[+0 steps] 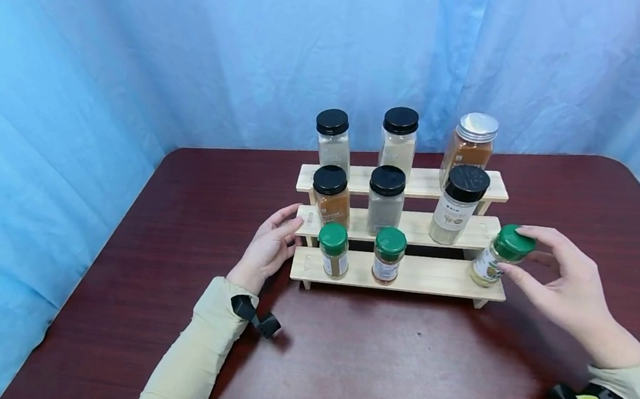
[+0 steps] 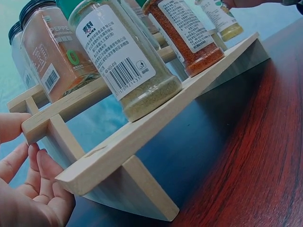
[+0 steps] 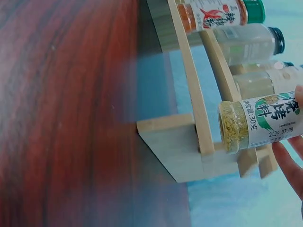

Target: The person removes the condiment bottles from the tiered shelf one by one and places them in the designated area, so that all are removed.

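Green on top, clear below: a small spice jar (image 3: 258, 122), at the right end of the bottom shelf (image 1: 440, 278) of a pale wooden rack (image 2: 109, 158). Wears a rounded green cap (image 1: 513, 242) and a white label (image 3: 272, 118) wrapped round the body, with bold black characters, leafy green patches and a small printed date. Shows coarse yellow grains (image 3: 234, 130) through the bare wall near the base. Leans in the head view, cap toward the right, base by the shelf's end; impossible to tell whether touching the wood.

Pinched in the right hand (image 1: 568, 290), with index finger at the cap and thumb against the label. Grips the left end of the middle shelf (image 1: 418, 228) with the left hand (image 1: 268, 249), between thumb and fingertips, other fingers loosely bent.

Along the bottom shelf, well apart, two more green caps: on a jar of dull greenish powder (image 2: 125, 61) and on a jar of red flakes (image 2: 182, 35). On the middle shelf, black lids on an orange pepper jar (image 1: 334, 211), a grey jar (image 1: 385, 211) and a taller white-labelled jar (image 1: 451, 216). Higher, on the top shelf (image 1: 424, 183), two pale jars with black lids and a brown jar (image 1: 467, 151) with a silver lid. Beneath everything, a dark red-brown table (image 1: 373, 361); behind, a blue curtain (image 1: 288, 53).
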The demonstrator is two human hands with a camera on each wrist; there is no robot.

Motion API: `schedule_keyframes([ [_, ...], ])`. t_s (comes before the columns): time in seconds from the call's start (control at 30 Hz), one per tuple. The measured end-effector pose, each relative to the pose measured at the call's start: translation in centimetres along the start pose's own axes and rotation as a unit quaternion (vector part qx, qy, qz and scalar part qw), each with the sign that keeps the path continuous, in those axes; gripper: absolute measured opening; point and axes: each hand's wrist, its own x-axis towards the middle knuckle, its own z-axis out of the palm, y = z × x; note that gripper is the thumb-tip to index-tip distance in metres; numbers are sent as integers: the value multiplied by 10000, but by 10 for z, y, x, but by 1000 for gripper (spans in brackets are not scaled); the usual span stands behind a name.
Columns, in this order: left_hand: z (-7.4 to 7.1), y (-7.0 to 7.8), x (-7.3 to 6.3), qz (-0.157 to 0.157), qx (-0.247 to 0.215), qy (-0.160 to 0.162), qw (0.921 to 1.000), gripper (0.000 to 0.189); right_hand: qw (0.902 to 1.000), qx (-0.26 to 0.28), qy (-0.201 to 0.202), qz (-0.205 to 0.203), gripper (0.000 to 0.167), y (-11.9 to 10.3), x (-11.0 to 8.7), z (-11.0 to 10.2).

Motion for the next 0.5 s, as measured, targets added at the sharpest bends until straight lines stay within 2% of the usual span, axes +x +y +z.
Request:
schedule_keyframes([
  [0.13, -1, 0, 1, -7, 46, 35, 10000, 43, 9997, -106, 99, 192, 54, 4, 0, -6],
  [0.3, -1, -1, 1, 23, 96, 52, 9999, 44, 9977, -533, 141, 399, 69, 5, 4, -12],
  [0.5, -1, -1, 1, 78, 179, 31, 9998, 45, 9955, -763, 143, 534, 61, 14, 8, -23],
])
